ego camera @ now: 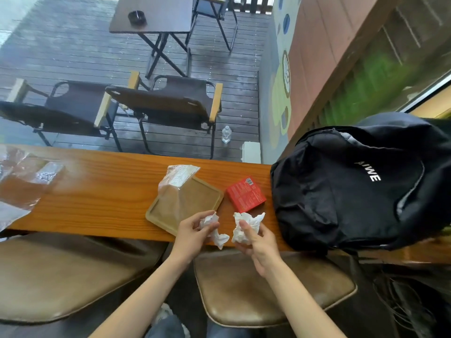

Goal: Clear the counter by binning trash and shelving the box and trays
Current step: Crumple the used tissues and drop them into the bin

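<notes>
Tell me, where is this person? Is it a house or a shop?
Probably a cafe, not a house. A long wooden counter with padded stools faces a window onto a wet deck, where folding chairs and a small table with an ashtray stand. A serving tray fits that too.

soft, even daylight comes in from the window ahead of me, bright without harsh shadows. a pale sheen of glare lies on the wooden counter (102, 191) at its left end, and the plastic bag (19, 186) there washes out in reflection. my wide lens bends the counter edge and stretches the corners. the backpack (353, 186) reads as a dark mass with little detail. overall the picture is slightly soft and smeary.
</notes>
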